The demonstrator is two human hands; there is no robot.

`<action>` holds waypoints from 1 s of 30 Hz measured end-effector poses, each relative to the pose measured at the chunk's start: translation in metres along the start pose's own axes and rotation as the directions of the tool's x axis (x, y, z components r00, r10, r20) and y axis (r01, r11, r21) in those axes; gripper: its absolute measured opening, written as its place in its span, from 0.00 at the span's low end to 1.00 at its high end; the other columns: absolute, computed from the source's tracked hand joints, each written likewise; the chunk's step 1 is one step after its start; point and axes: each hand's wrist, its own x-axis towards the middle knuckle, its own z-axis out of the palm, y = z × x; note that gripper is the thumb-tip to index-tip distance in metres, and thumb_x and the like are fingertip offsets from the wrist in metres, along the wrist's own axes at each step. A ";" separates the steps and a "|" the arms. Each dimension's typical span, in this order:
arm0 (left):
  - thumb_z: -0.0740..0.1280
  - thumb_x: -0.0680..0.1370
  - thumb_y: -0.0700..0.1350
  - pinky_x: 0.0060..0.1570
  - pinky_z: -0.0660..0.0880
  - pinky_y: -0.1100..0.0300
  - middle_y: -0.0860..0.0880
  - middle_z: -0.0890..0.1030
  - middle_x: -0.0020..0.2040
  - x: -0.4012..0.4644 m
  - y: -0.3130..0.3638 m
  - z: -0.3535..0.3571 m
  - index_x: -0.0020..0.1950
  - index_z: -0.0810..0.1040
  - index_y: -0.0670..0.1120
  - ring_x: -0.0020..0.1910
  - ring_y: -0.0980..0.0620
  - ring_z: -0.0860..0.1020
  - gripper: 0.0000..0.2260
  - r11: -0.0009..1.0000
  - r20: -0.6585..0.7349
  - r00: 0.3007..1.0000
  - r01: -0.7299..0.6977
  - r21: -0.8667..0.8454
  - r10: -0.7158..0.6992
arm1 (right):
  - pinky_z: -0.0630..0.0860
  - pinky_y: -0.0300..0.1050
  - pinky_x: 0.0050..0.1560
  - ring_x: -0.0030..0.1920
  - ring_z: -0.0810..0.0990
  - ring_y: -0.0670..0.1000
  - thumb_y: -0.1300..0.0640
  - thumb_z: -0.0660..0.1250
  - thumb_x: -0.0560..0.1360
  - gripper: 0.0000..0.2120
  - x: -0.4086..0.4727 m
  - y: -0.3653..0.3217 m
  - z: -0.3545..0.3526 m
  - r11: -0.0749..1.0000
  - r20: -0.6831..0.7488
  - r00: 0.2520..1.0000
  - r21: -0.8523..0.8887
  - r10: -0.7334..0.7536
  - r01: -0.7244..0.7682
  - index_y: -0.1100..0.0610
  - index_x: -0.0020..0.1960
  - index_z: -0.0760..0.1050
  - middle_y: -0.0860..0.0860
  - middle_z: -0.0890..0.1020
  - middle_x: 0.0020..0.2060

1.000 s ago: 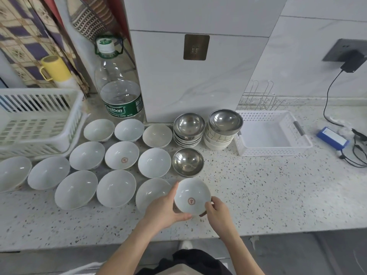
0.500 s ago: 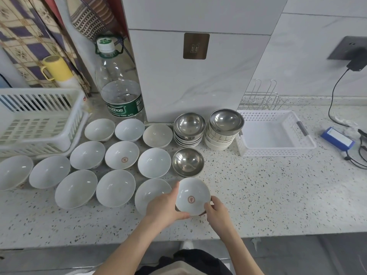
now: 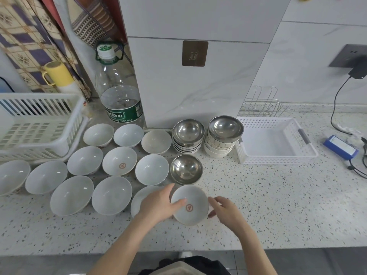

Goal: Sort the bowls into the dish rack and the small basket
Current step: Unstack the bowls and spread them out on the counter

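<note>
The small white bowl (image 3: 189, 205) with the red mark sat near the tabletop's (image 3: 278, 205) front edge, my left hand (image 3: 158, 205) gripping its rim, thumb inside. A moment earlier my right hand (image 3: 226, 212) had cupped it too; now its fingers (image 3: 212, 214) had loosened beside it. I judged the carry would go left-handed toward the empty small basket (image 3: 278, 157), the dish rack (image 3: 39, 124) equally bare.

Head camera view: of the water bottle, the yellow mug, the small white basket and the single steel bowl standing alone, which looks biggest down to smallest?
1. Small white basket
2. Water bottle, close to the basket, so that order is unsure
3. Single steel bowl
4. Yellow mug, farther back, so it may only look smaller
</note>
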 end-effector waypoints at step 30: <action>0.64 0.78 0.39 0.17 0.61 0.65 0.45 0.82 0.31 0.129 0.062 -0.080 0.74 0.63 0.61 0.23 0.54 0.77 0.29 0.541 -0.116 0.962 0.036 -0.840 -0.245 | 0.71 0.38 0.39 0.45 0.82 0.45 0.48 0.61 0.78 0.19 0.083 -0.096 -0.040 0.968 -0.117 0.983 0.190 -0.145 0.165 0.50 0.67 0.71 0.50 0.86 0.39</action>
